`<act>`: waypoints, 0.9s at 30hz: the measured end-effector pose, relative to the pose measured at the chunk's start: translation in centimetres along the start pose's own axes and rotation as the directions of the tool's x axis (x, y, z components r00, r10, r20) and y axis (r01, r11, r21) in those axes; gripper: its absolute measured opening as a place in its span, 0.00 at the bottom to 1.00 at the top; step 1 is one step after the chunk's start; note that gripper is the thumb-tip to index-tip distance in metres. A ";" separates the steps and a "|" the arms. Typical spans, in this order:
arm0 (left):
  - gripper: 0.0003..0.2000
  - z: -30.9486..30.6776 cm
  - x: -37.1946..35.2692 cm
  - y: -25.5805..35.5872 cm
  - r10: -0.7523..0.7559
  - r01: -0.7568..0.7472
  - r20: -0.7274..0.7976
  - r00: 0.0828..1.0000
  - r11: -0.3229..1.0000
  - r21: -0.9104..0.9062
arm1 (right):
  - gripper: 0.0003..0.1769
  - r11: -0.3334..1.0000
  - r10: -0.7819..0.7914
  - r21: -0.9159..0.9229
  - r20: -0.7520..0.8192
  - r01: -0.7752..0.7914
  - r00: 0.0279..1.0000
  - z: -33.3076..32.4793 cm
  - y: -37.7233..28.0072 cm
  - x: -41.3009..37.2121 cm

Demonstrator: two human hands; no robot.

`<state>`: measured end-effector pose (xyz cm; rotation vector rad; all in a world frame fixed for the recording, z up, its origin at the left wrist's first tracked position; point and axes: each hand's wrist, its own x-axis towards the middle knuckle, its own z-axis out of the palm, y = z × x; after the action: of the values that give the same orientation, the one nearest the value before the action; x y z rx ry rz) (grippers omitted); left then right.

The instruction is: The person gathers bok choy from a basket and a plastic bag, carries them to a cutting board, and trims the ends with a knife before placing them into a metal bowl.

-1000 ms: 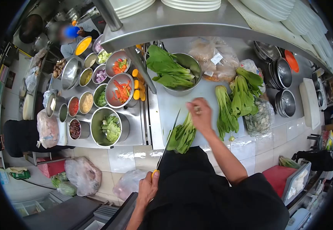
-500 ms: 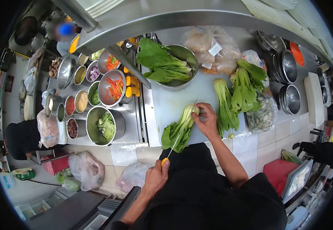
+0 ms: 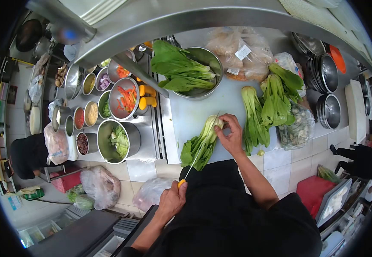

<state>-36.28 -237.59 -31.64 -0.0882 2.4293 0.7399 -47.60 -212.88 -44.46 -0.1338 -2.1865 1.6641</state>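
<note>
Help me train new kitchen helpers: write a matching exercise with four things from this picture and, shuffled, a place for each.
1. Knife
2. Right hand
3. Orange-red strips
4. Labelled clear bag

A. In a metal bowl
B. Right of the bowl holding leafy greens
C. In the left hand
D. At the pale base of a leafy bunch

Right pairs: 1-C, 2-D, 3-A, 4-B

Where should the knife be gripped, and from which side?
Probably by the yellow handle, from the near side, where the left hand holds it. The knife's blade points away over the greens, its tip by the right hand, so that end looks unsafe to grip.
</note>
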 end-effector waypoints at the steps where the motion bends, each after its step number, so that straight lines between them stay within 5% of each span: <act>1: 0.20 -0.1 0.2 0.0 0.001 -0.001 0.004 1.000 1.000 0.004 | 0.18 1.000 0.004 0.000 -0.004 -0.004 1.000 0.0 0.0 0.0; 27: 0.20 4.0 5.7 0.0 0.114 -0.114 -0.006 0.993 0.992 0.048 | 0.18 0.998 -0.031 -0.052 -0.101 0.026 0.994 -0.4 -0.1 0.1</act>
<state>-38.90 -234.86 -37.53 0.0668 2.4751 0.7317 -47.55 -212.52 -44.27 -0.1956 -2.1455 1.5526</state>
